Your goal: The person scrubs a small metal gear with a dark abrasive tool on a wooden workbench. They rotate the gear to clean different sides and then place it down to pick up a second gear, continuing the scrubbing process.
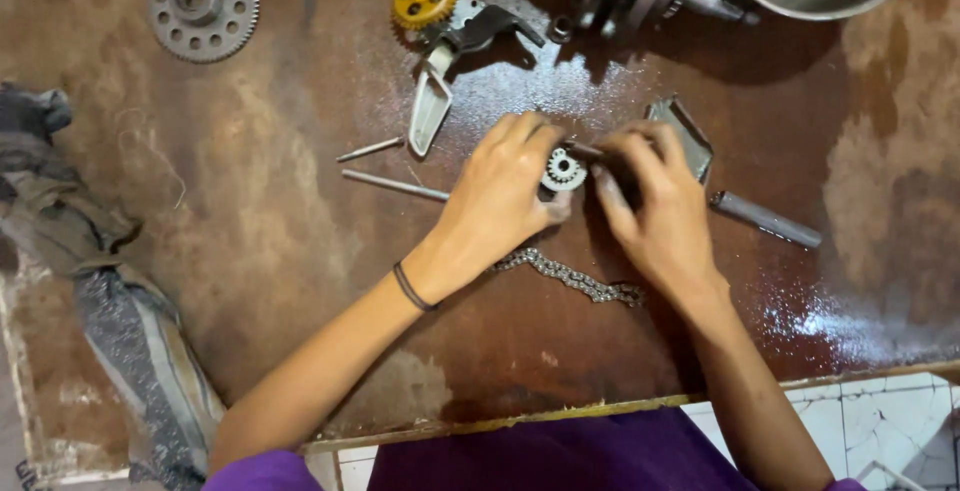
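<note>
Both hands meet over the oily brown tabletop (300, 251): the left hand (495, 201) pinches a small silver toothed sprocket (562, 169), the right hand (655, 206) grips a thin dark metal shaft (585, 150) beside it, above a loose steel chain (575, 278).

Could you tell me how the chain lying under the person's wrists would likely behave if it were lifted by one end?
The chain lies in a loose curve of small metal links, so it would probably droop limply. Being metal, it is likely heavy for its size. The wet-looking sheen on the table suggests oil, so it may be slippery.

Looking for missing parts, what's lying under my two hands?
A silvery metal roller chain runs beneath the left hand and right hand, on the oily brown tabletop. Its covered stretch is hidden.
</note>
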